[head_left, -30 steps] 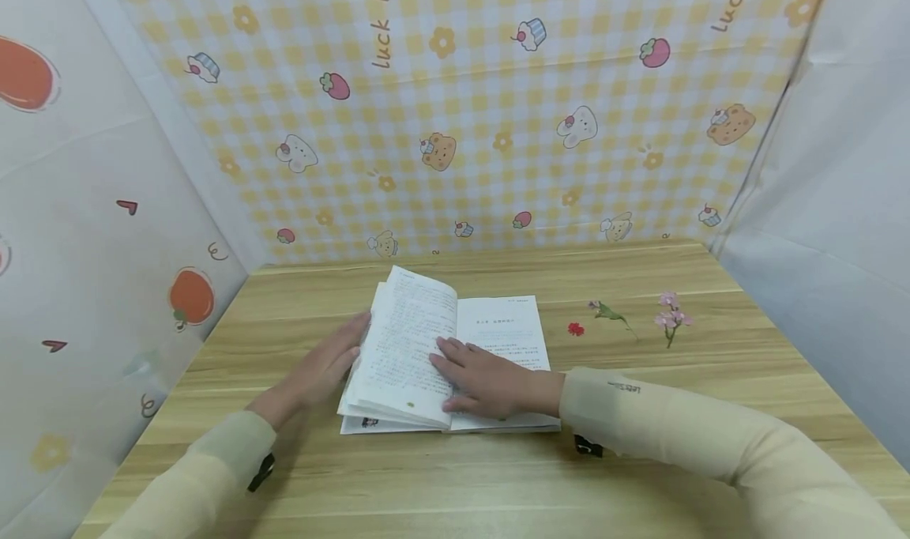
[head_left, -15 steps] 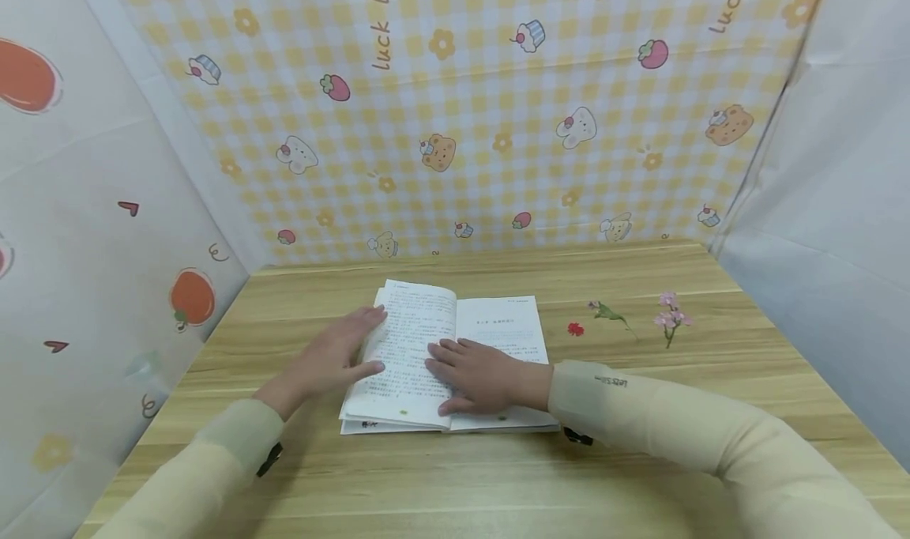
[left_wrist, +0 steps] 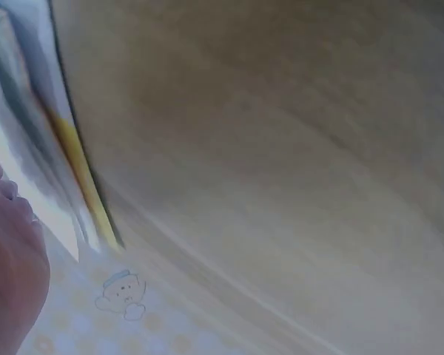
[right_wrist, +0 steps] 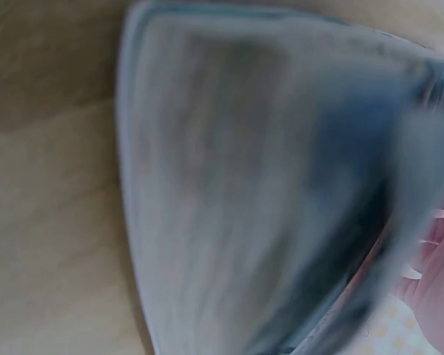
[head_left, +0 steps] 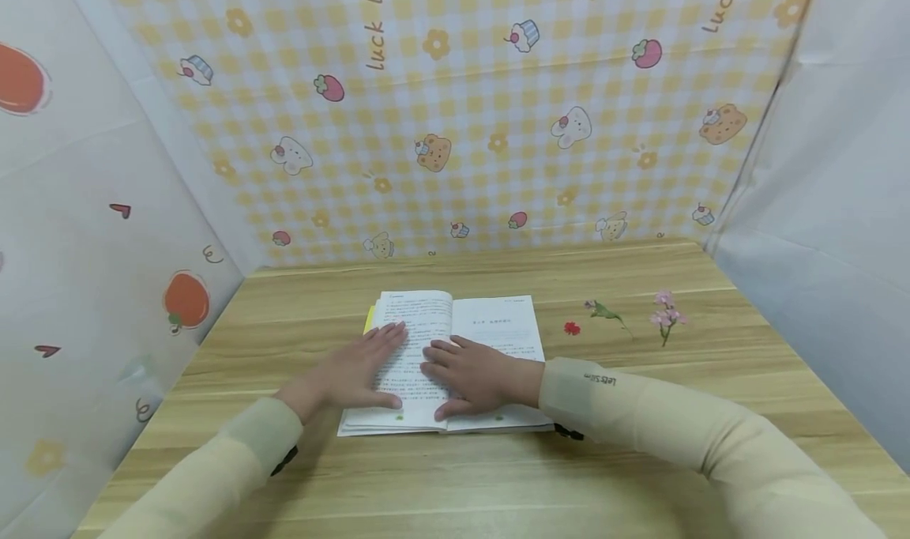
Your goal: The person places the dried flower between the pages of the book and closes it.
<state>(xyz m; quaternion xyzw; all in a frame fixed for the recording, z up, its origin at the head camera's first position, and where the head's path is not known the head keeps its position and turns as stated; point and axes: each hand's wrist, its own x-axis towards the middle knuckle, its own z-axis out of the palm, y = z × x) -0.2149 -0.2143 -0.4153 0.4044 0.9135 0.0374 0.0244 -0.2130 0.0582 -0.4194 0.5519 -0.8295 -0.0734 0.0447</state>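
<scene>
Book (head_left: 412,377), one, spread at the lower centre of the frame, lying on the bench (head_left: 441,495).
Sleeves, two, pale cream: left sleeve (head_left: 206,472) from the lower left, right sleeve (head_left: 654,408) from the lower right, creased at a bend; both cut off by the frame.
Black objects, two, one under each cuff, mostly hidden, unidentifiable.
Left hand (head_left: 355,373), one: laid over the left page (head_left: 415,349), fingers straight, thumb spread wide from them; only partly visible in the left wrist view.
Right hand (head_left: 479,375), one: flat, fingers straight and slightly parted, lying over the right page (head_left: 494,318) with fingertips across the gutter; in the right wrist view, cut off at the right edge beside a blurred book.
Printed text, partly covered by the hands, too small to read.
Yellow strip (head_left: 369,319), one, at the book's upper left edge.
Flowers, three, apart from one another, right of the book: red bloom (head_left: 572,328), green stem with a purplish tip (head_left: 604,311), pink-purple sprig (head_left: 666,316).
Side panels, two, whitish, at the left and right of the frame, both cut off.
Backdrop cloth (head_left: 469,104), one, yellow-and-white check, across the top, upper part out of frame.
</scene>
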